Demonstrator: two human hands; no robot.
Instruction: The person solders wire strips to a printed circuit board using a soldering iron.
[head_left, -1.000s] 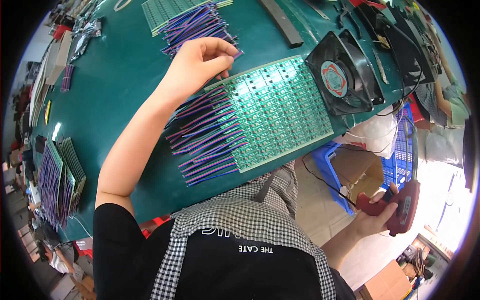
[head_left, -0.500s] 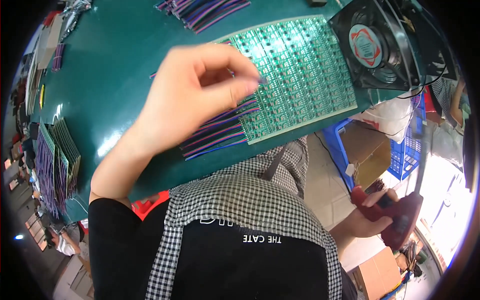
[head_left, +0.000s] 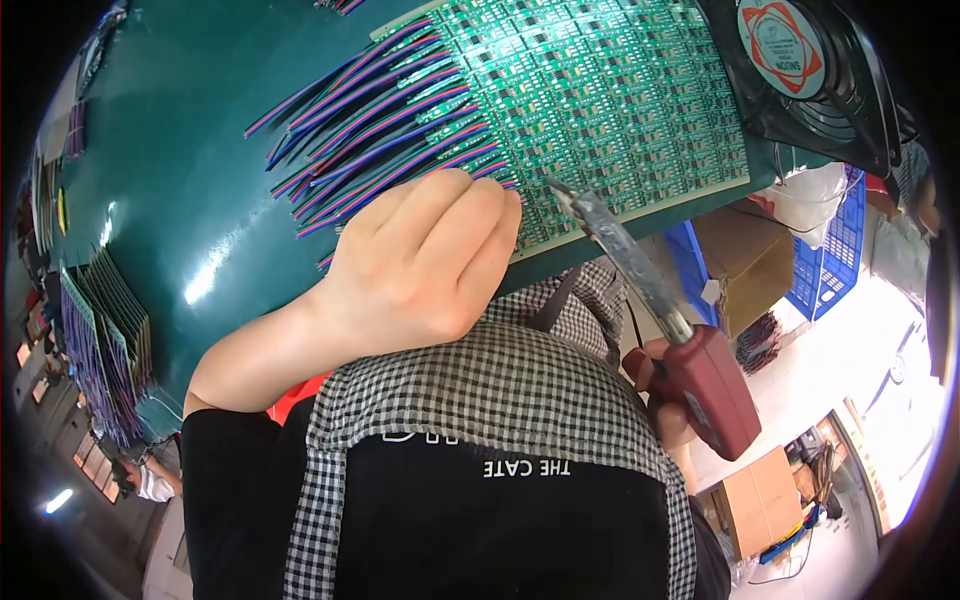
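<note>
At centre frame, the left hand (head_left: pixel 420 265) rests curled, fingers together, on coloured wires (head_left: pixel 370 120) beside the green circuit panel (head_left: pixel 610 100); lower right, the right hand (head_left: pixel 665 400) grips a red soldering iron (head_left: pixel 680 330), tip touching the panel's edge on the teal table (head_left: pixel 180 180).

A work room with a big teal green table

The teal table top (head_left: pixel 200 150) is shiny and a streak of light glints on it. A black fan (head_left: pixel 815 75) sits at its far right corner. Green boards stand in a stack (head_left: pixel 105 340) at the left edge. Beside the table, on the pale, very bright floor (head_left: pixel 860 340), are 2 blue plastic crates (head_left: pixel 830 250) and brown cardboard boxes (head_left: pixel 765 500).
</note>
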